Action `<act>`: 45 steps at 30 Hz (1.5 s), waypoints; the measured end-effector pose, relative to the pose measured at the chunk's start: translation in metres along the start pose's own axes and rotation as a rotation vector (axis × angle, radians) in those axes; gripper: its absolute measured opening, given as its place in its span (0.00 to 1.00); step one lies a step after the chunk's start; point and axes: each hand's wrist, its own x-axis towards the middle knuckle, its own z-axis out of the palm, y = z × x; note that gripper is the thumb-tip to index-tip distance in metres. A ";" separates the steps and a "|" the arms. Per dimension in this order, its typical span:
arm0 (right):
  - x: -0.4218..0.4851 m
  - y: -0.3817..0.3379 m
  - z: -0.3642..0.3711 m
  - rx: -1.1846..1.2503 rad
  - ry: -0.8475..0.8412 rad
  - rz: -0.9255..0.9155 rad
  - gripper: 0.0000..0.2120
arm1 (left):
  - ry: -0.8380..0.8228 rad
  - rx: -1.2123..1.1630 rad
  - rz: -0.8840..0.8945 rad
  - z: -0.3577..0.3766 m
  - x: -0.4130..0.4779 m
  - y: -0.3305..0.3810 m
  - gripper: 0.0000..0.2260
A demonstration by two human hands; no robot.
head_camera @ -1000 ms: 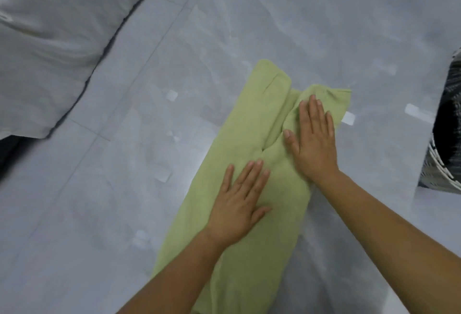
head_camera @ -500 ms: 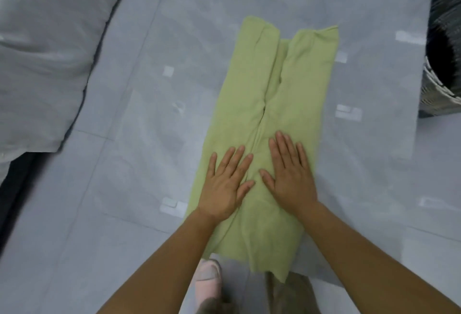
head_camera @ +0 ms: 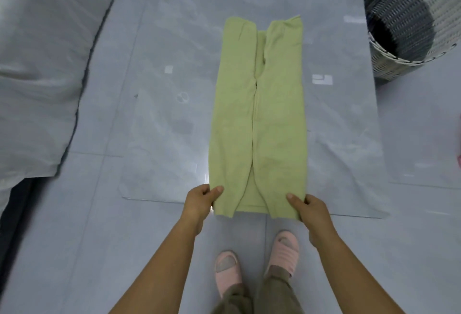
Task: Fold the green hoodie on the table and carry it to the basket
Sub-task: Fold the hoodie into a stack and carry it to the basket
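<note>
The green hoodie (head_camera: 259, 119) lies flat on a clear sheet (head_camera: 159, 139), folded into a long narrow strip with both sides turned in to meet along the middle. My left hand (head_camera: 202, 199) pinches its near left corner, thumb on top. My right hand (head_camera: 310, 207) pinches the near right corner the same way. The near edge hangs just over the sheet's front edge. The woven white basket (head_camera: 409, 61) stands at the far right, apart from the hoodie, its dark inside showing.
A large grey-white cloth-covered bed or cushion (head_camera: 42, 64) fills the left side. My feet in pink slippers (head_camera: 257, 261) stand on the grey tiled floor just behind the hoodie. A small pink thing (head_camera: 458, 161) shows at the right edge.
Both hands slid back from pressing flat on the hoodie's middle to its near edge and closed on the two near corners. The view pulled back, showing the whole strip and the basket.
</note>
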 end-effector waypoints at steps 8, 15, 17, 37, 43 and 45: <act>-0.019 -0.016 -0.003 0.085 0.044 -0.247 0.18 | -0.013 -0.200 0.076 0.004 -0.015 0.010 0.10; -0.018 -0.025 -0.035 -0.131 -0.299 -0.452 0.21 | -0.113 -0.123 0.201 -0.012 -0.018 0.021 0.15; -0.013 -0.029 -0.045 -0.369 -0.349 -0.522 0.24 | -0.212 0.004 0.276 -0.023 -0.014 0.021 0.14; 0.036 -0.136 -0.054 -0.300 -0.252 -0.674 0.03 | -0.339 0.171 0.656 -0.036 0.025 0.133 0.06; 0.091 -0.202 -0.047 0.008 -0.322 -0.521 0.07 | -0.431 -0.090 0.453 -0.020 0.067 0.201 0.09; 0.114 -0.226 -0.046 0.053 -0.326 -0.482 0.07 | -0.437 -0.174 0.407 -0.013 0.084 0.226 0.11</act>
